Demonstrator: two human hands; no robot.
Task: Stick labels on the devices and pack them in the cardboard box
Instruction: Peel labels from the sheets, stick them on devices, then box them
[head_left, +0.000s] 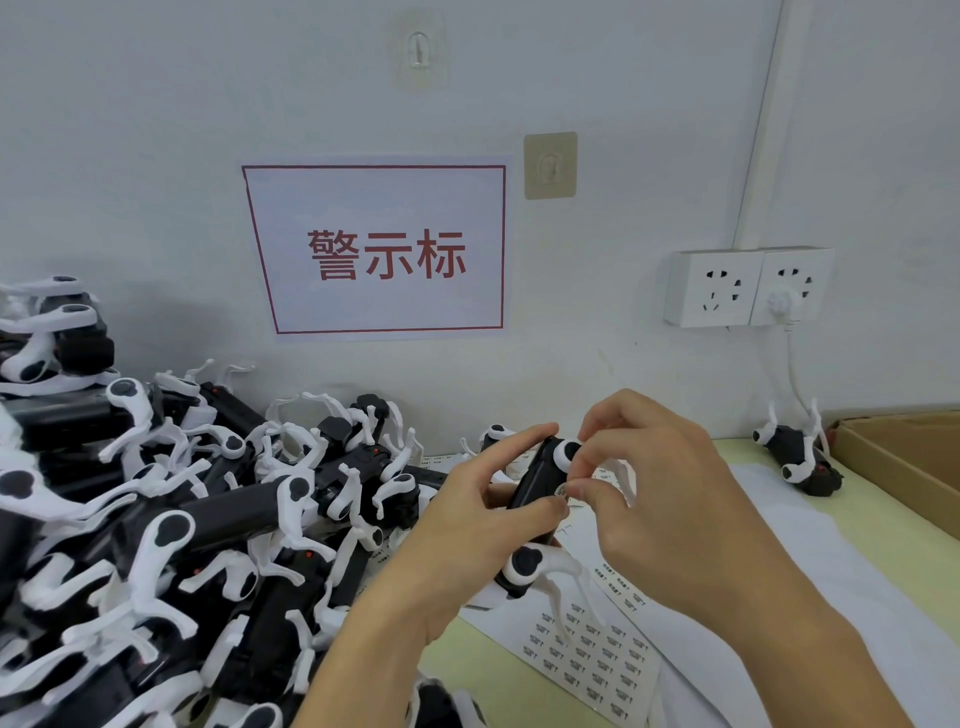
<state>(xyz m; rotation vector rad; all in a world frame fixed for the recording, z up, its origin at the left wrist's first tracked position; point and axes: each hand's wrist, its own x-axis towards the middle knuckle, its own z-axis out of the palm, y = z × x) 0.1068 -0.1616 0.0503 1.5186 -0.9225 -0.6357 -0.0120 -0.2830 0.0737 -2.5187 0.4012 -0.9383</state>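
Note:
My left hand (483, 512) grips a black device (535, 499) with white curved legs, holding it upright above the table. My right hand (660, 493) pinches a small round label (563, 491) against the device's side, thumb and forefinger at its edge. A sheet of small printed labels (592, 654) lies on the table under my hands. A large pile of the same black-and-white devices (182, 519) fills the left side. One more device (800, 457) lies alone at the right, next to the open cardboard box (898, 462) at the right edge.
A wall with a red-framed sign (379, 249) stands right behind the table. Two wall sockets (748, 286) are at the right, with a white cable (795, 374) hanging down to the table. White paper (831, 571) covers the green tabletop (893, 540).

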